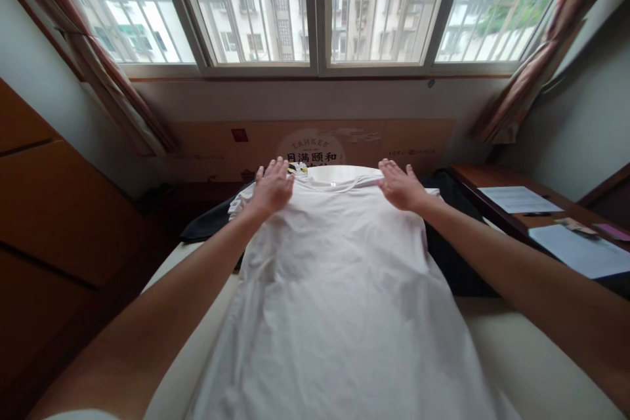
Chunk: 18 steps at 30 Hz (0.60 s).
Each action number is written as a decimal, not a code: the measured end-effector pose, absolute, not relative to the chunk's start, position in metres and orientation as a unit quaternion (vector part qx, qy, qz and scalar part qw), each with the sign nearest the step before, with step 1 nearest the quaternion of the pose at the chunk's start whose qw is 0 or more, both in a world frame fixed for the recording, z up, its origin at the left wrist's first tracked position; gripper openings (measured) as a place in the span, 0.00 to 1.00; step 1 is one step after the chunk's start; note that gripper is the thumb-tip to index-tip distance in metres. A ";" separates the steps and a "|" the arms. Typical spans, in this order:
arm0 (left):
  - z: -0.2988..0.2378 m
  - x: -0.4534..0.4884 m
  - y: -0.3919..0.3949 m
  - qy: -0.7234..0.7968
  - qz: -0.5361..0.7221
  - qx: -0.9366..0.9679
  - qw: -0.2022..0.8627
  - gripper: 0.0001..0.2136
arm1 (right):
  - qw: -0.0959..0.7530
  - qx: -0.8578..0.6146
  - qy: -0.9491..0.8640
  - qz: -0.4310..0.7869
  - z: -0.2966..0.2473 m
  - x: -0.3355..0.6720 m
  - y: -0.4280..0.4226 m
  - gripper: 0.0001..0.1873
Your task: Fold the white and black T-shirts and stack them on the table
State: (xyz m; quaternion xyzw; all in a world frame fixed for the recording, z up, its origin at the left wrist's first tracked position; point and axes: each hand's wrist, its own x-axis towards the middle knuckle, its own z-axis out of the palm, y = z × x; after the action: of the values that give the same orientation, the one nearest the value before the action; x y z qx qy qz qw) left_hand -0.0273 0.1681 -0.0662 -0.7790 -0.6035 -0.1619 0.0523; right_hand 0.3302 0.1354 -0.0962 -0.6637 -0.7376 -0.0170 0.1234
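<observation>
At the far left, an orange-brown wooden cabinet (pixel 54 210) is seen, followed by a tied-back curtain (pixel 105 88). Farther in, the left hand (pixel 273 191) is held open, palm down, at one shoulder of a white T-shirt (pixel 339 282); its fingers are extended and nothing is seen pinched. The T-shirt is spread lengthwise over a cream surface (pixel 522 335), its collar towards the window (pixel 319 13). At the opposite shoulder, the right hand (pixel 401 189) is likewise laid open and flat. The spreading is judged largely done: the body is shown unfolded, but shallow creases are left, and the left sleeve is bunched. The lower hem is cut off from view.

Behind the collar, a tan printed panel (pixel 408 134) is marked with "月满颐和", the first character partly unclear, under arched Latin capitals, possibly "YANKEE"; the lower line is hidden. At the right, papers (pixel 519 199) are laid on a wooden desk (pixel 485 177), their print too small to be read.
</observation>
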 end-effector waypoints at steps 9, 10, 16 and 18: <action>-0.110 -0.037 -0.048 -0.288 -0.030 -0.953 -0.086 0.37 | 0.062 -0.309 -0.940 0.128 -0.113 0.237 -0.062 0.40; -0.111 -0.049 -0.064 -0.288 -0.033 -0.953 -0.094 0.39 | 0.066 -0.309 -0.938 0.144 -0.113 0.240 -0.080 0.41; -0.111 -0.103 -0.134 -0.264 -0.001 -0.958 -0.115 0.40 | 0.113 -0.291 -0.945 0.092 -0.131 0.275 -0.158 0.46; -0.111 -0.115 -0.149 -0.264 0.011 -0.957 -0.116 0.39 | 0.134 -0.301 -0.943 0.043 -0.144 0.287 -0.177 0.43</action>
State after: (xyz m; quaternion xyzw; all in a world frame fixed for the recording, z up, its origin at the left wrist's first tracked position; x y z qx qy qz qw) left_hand -0.1149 -0.1486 -0.1106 -0.9574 -0.2643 0.0107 -0.1157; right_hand 0.2866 -0.1769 -0.1439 -0.3012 -0.9431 0.0428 0.1343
